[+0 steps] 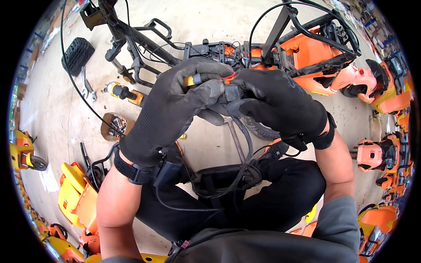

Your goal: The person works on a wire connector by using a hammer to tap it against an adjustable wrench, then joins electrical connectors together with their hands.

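Small dark block (233, 93) sits between the two gloved hands, far of the person's knees and raised above the floor (57, 103); it is roughly square in outline, so no long axis can be read with confidence. Right hand (283, 101) is nearer to it: its grip closes from the right, thumb on the near side and fingers on the far side, pinching the block. Left hand (177, 94) comes from the left, its grip pinching a yellow-and-grey piece (193, 80) between curled forefinger and thumb; the piece lies left and slightly far of the block, long axis running roughly left to right. Left thumb tip lies against or just beside the block; contact is uncertain. A thin red wire (229, 76) bows at the far side of the gap; its ends are hidden by the fingers. Materials: gloves black, matt, knitted at the cuff, greyed and scuffed at the fingertips; block looks like hard, dull plastic; yellow piece smooth, with a grey band. A smooth black cable (246, 133) hangs in a loose curve near of the hands. Far side: black tubular frame (160, 50) and glossy orange panel (309, 52). Left, on the floor: yellow-and-black power tool (125, 93), bare metal wrenches (87, 85), cardboard box (130, 126) of small metal parts.
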